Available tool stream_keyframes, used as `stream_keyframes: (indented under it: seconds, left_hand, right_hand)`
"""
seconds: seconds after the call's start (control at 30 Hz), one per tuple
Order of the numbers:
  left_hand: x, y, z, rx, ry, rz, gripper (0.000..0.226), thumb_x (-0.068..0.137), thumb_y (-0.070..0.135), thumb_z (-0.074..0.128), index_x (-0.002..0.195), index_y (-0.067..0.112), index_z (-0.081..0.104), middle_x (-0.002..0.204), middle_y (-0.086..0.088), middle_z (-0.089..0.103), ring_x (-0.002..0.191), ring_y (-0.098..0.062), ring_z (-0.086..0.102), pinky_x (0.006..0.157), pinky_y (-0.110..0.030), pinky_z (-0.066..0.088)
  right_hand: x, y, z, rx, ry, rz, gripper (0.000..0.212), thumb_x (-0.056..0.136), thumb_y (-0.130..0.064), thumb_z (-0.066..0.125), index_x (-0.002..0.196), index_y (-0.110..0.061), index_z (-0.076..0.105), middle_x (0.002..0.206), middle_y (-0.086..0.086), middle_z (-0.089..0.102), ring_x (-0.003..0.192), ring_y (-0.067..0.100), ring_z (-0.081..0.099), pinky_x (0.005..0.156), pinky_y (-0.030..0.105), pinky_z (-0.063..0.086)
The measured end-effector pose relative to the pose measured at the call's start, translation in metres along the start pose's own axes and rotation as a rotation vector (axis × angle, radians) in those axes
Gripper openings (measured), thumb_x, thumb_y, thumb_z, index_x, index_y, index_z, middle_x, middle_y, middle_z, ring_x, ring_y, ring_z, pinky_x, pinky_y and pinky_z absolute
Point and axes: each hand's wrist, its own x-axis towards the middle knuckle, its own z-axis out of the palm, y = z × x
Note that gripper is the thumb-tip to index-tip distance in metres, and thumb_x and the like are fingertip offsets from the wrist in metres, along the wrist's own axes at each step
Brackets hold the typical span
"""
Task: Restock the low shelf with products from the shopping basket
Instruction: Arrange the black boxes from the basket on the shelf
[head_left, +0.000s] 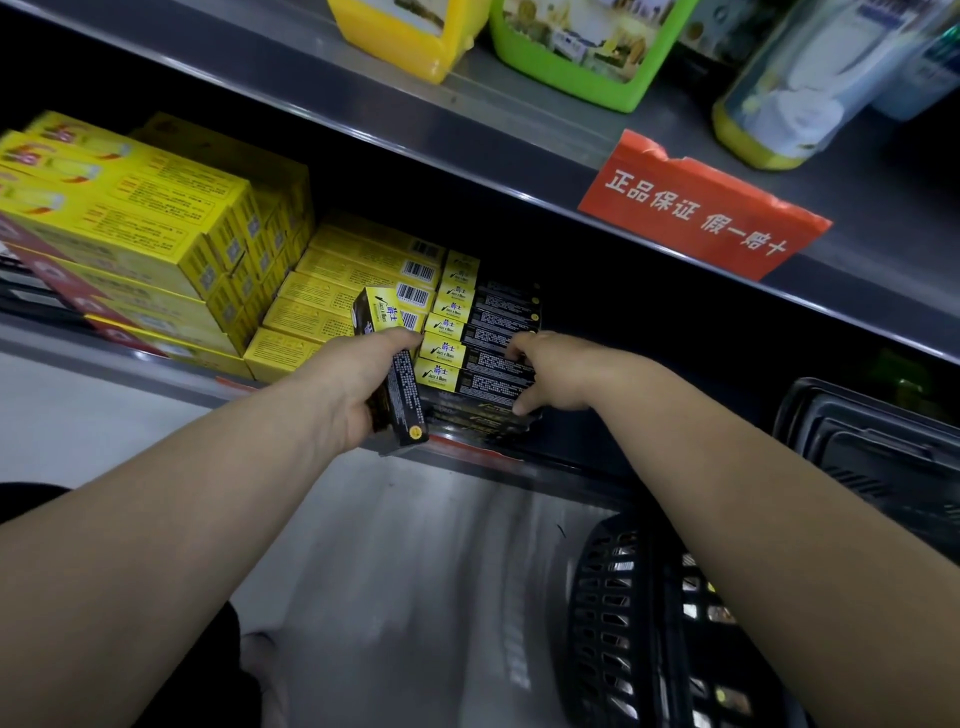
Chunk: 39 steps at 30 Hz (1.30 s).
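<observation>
yellow boxes (332, 291) beside black stack (493, 338)

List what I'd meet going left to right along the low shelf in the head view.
Big yellow boxes → smaller yellow boxes → left hand gripping a black box → stack of black boxes → right hand gripping that stack's right end.

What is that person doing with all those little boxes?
A person is filling a low shelf. Their left hand grips one black-and-yellow box at the shelf's front edge. Their right hand holds the end of the stack of matching boxes already on the shelf, between thumb and fingers. Yellow boxes sit to the left, and the black shopping basket is down at the right.
</observation>
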Motion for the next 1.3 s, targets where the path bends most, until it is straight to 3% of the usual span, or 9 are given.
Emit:
stream_keyframes:
  seconds: [0.3,0.43,0.5,0.6,0.7,0.83,0.97,1.1,1.3]
  left_hand:
    - [0.0,0.002,0.002,0.017,0.03,0.037,0.035,0.081,0.028,0.071,0.105,0.007,0.055,0.081,-0.009,0.058,0.071,-0.023,0.055,0.056,-0.032,0.046]
    - [0.0,0.001,0.002,0.025,0.042,0.051,0.039,0.079,0.028,0.073,0.105,0.005,0.056,0.097,-0.012,0.061,0.095,-0.028,0.058,0.087,-0.04,0.051]
    - [-0.001,0.003,0.003,0.01,0.02,0.059,0.039,0.078,0.029,0.074,0.103,0.005,0.057,0.094,-0.011,0.062,0.088,-0.026,0.059,0.073,-0.034,0.053]
    - [-0.002,0.005,0.007,-0.052,-0.024,0.078,0.026,0.078,0.028,0.074,0.083,0.009,0.057,0.084,-0.009,0.062,0.078,-0.022,0.059,0.066,-0.029,0.053]
    - [-0.005,0.006,0.013,-0.164,-0.097,0.114,0.02,0.08,0.027,0.072,0.078,0.012,0.059,0.066,-0.002,0.067,0.068,-0.015,0.063,0.06,-0.023,0.055]
    - [-0.007,0.006,0.02,-0.195,-0.168,0.174,0.021,0.081,0.029,0.07,0.085,0.011,0.059,0.073,0.0,0.071,0.073,-0.011,0.067,0.073,-0.025,0.057]
    - [0.0,-0.003,0.015,0.518,-0.027,0.474,0.052,0.076,0.036,0.074,0.117,0.011,0.053,0.112,-0.004,0.058,0.102,-0.016,0.056,0.087,-0.028,0.046]
    - [0.001,-0.014,0.006,1.348,0.095,0.678,0.074,0.078,0.037,0.072,0.141,0.02,0.037,0.14,-0.007,0.035,0.125,-0.028,0.034,0.101,-0.034,0.033]
    - [0.003,-0.013,0.005,1.172,0.032,0.477,0.076,0.079,0.031,0.073,0.143,0.029,0.03,0.139,-0.009,0.036,0.112,-0.031,0.054,0.084,-0.033,0.044]
  right_hand:
    - [0.001,0.001,0.002,0.012,-0.002,0.007,0.072,0.081,-0.024,0.072,0.142,-0.017,0.034,0.143,0.008,0.039,0.122,0.026,0.047,0.083,0.026,0.038]
    - [-0.001,-0.001,-0.001,-0.019,-0.012,0.032,0.071,0.082,-0.026,0.071,0.142,-0.018,0.033,0.143,0.009,0.039,0.121,0.026,0.047,0.082,0.026,0.038]
    - [-0.005,-0.002,-0.006,-0.044,0.023,0.056,0.067,0.083,-0.03,0.069,0.14,-0.019,0.035,0.142,0.009,0.037,0.117,0.025,0.049,0.081,0.025,0.038]
    - [-0.014,-0.008,-0.013,0.279,0.213,-0.067,0.045,0.086,-0.039,0.063,0.126,-0.022,0.051,0.126,0.001,0.05,0.109,0.017,0.054,0.081,0.022,0.04]
    - [-0.028,-0.022,-0.013,0.743,0.09,-0.263,0.039,0.081,-0.039,0.067,0.115,-0.025,0.055,0.107,-0.009,0.06,0.103,0.01,0.06,0.088,0.021,0.047]
    - [-0.027,-0.021,-0.012,0.759,0.096,-0.352,0.038,0.082,-0.009,0.068,0.112,-0.02,0.048,0.094,-0.004,0.062,0.085,0.016,0.064,0.079,0.033,0.053]
    - [-0.016,-0.002,-0.017,0.606,0.378,-0.228,0.026,0.089,-0.009,0.057,0.113,-0.013,0.05,0.096,0.004,0.065,0.086,0.023,0.063,0.082,0.042,0.053]
    - [-0.001,0.013,-0.012,0.288,0.381,-0.051,0.033,0.092,-0.02,0.055,0.124,-0.02,0.045,0.115,0.007,0.057,0.091,0.019,0.053,0.079,0.028,0.044]
    - [0.012,0.001,0.003,0.204,0.121,0.0,0.039,0.097,-0.018,0.048,0.133,-0.031,0.038,0.141,0.008,0.036,0.119,0.024,0.046,0.092,0.032,0.042]
